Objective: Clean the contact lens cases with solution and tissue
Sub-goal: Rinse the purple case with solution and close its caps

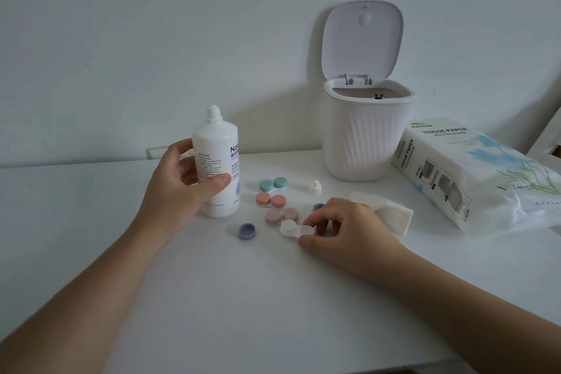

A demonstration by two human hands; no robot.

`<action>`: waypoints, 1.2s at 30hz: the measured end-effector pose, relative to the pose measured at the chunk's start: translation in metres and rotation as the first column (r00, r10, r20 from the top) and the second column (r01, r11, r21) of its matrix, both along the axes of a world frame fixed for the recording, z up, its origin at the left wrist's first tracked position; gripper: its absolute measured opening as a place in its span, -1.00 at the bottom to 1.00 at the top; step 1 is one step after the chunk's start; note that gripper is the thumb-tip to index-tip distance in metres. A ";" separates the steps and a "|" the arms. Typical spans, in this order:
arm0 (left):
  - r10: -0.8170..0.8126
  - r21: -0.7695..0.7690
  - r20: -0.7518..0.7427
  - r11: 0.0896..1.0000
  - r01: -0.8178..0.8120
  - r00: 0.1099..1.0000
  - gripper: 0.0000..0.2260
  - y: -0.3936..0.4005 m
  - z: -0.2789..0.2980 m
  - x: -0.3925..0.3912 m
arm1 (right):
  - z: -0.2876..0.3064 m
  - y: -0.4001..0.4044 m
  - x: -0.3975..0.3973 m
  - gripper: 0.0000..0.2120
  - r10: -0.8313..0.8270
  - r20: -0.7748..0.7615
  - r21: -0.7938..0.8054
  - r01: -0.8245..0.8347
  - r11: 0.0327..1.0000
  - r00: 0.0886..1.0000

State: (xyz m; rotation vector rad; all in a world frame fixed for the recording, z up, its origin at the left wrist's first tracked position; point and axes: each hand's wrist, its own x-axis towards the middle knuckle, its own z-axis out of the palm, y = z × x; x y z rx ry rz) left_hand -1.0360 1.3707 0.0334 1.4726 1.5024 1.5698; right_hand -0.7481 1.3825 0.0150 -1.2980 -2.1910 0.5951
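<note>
White solution bottle [217,167] stands upright in the left hand [179,185], fingers wrapped round it. Right hand [343,228] pinches the white lens case [296,228] with curled fingertips; a folded tissue [385,212] lies just behind it.

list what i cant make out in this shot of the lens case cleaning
Head view only:
- Second purple cap: mostly hidden behind the right hand.
- White lens case: its right well is partly covered by the fingers.
- Solution bottle label: partly covered by the left hand, print too small to read.
- Bin contents: hidden by its wall.
- Tissue pack: cut off by the right edge.
</note>
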 end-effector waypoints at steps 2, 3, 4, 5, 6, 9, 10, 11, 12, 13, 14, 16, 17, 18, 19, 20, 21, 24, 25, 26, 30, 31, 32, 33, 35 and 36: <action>-0.001 -0.012 0.026 1.000 0.001 1.000 -0.43 0.001 0.000 -0.001 | 0.000 0.001 0.000 -0.91 0.012 -0.004 0.005 -0.012 1.000 1.000; -0.009 -0.021 0.034 1.000 0.010 0.999 -0.43 0.001 0.000 -0.002 | 0.001 0.001 0.000 -0.93 0.018 -0.012 0.010 -0.017 1.000 1.000; -0.027 -0.030 0.039 0.999 0.028 0.999 -0.44 0.001 0.000 -0.004 | 0.001 0.001 0.000 -0.92 0.023 -0.017 0.016 -0.023 1.000 1.000; -0.056 -0.039 0.039 0.998 0.058 0.998 -0.45 0.001 0.000 -0.006 | 0.001 0.001 0.000 -0.91 0.026 -0.018 0.019 -0.026 0.999 0.999; -0.093 -0.050 0.033 0.994 0.095 0.995 -0.47 0.001 0.001 -0.008 | 0.002 0.001 0.000 -0.91 0.028 -0.014 0.021 -0.028 0.999 1.000; -0.185 -0.076 -0.005 0.980 0.184 0.983 -0.49 0.000 0.006 -0.019 | 0.002 0.001 0.000 -0.87 0.035 -0.011 0.026 -0.035 0.999 0.999; -0.202 -0.086 -0.022 0.976 0.199 0.979 -0.50 -0.001 0.007 -0.022 | 0.002 0.001 0.001 -0.86 0.038 -0.013 0.029 -0.037 0.999 0.999; -0.218 -0.103 -0.041 0.972 0.212 0.975 -0.51 -0.001 0.008 -0.025 | 0.002 0.001 0.001 -0.85 0.040 -0.017 0.031 -0.040 0.999 0.999; -0.237 -0.128 -0.061 0.965 0.228 0.969 -0.51 -0.002 0.009 -0.028 | 0.002 0.001 0.001 -0.86 0.042 -0.022 0.029 -0.041 0.999 0.999; -0.261 -0.156 -0.081 0.957 0.246 0.962 -0.52 -0.003 0.010 -0.030 | 0.002 0.001 0.001 -0.86 0.043 -0.027 0.026 -0.042 0.999 0.999; -0.283 -0.183 -0.098 0.947 0.262 0.954 -0.52 -0.004 0.010 -0.032 | 0.002 0.001 0.002 -0.87 0.043 -0.030 0.024 -0.043 0.999 0.999; -0.301 -0.220 -0.125 0.938 0.270 0.945 -0.52 -0.005 0.011 -0.034 | 0.002 0.001 0.002 -0.87 0.045 -0.033 0.023 -0.044 0.999 0.998; -0.295 -0.227 -0.130 0.938 0.261 0.947 -0.51 -0.005 0.011 -0.034 | 0.002 0.001 0.002 -0.86 0.045 -0.036 0.022 -0.044 0.999 0.998; -0.281 -0.230 -0.125 0.941 0.248 0.951 -0.50 -0.005 0.011 -0.033 | 0.003 0.001 0.002 -0.85 0.045 -0.041 0.018 -0.044 0.999 0.998; -0.264 -0.227 -0.114 0.945 0.234 0.958 -0.49 -0.006 0.011 -0.032 | 0.004 0.001 0.002 -0.85 0.043 -0.047 0.008 -0.043 0.999 0.998; -0.250 -0.219 -0.098 0.950 0.225 0.963 -0.49 -0.006 0.010 -0.030 | 0.005 0.001 0.002 -0.86 0.041 -0.052 -0.004 -0.041 0.999 0.998; -0.241 -0.206 -0.079 0.953 0.220 0.967 -0.49 -0.006 0.009 -0.028 | 0.006 0.002 0.003 -0.88 0.038 -0.058 -0.022 -0.039 0.999 0.998; -0.210 -0.150 -0.045 0.968 0.201 0.977 -0.48 -0.007 0.008 -0.020 | 0.014 0.005 0.007 -0.92 0.039 -0.126 -0.094 -0.051 0.994 0.991; -0.191 -0.130 -0.050 0.975 0.183 0.980 -0.47 -0.006 0.008 -0.017 | 0.018 0.006 0.008 -0.90 0.048 -0.151 -0.110 -0.066 0.992 0.987; -0.167 -0.109 -0.067 0.981 0.160 0.984 -0.46 -0.007 0.008 -0.015 | 0.022 0.008 0.009 -0.87 0.062 -0.166 -0.119 -0.083 0.989 0.984; -0.080 -0.020 -0.197 0.997 0.077 0.977 -0.46 -0.009 0.009 -0.007 | 0.039 0.020 0.009 -0.88 0.095 -0.242 -0.137 -0.131 0.982 0.966; -0.073 -0.004 -0.217 0.997 0.074 0.973 -0.47 -0.010 0.009 -0.006 | 0.042 0.023 0.008 -0.86 0.100 -0.261 -0.144 -0.141 0.980 0.960; -0.072 0.006 -0.229 0.997 0.076 0.971 -0.49 -0.010 0.010 -0.005 | 0.045 0.027 0.007 -0.85 0.109 -0.273 -0.154 -0.155 0.976 0.956; -0.076 0.011 -0.239 0.997 0.081 0.968 -0.50 -0.010 0.010 -0.005 | 0.047 0.030 0.006 -0.85 0.119 -0.281 -0.163 -0.170 0.972 0.952; -0.087 0.003 -0.267 0.996 0.091 0.960 -0.51 -0.011 0.010 -0.004 | 0.050 0.035 0.003 -0.86 0.125 -0.315 -0.173 -0.186 0.967 0.941; -0.087 -0.002 -0.291 0.996 0.090 0.953 -0.51 -0.011 0.010 -0.004 | 0.050 0.037 0.002 -0.88 0.121 -0.349 -0.181 -0.194 0.964 0.929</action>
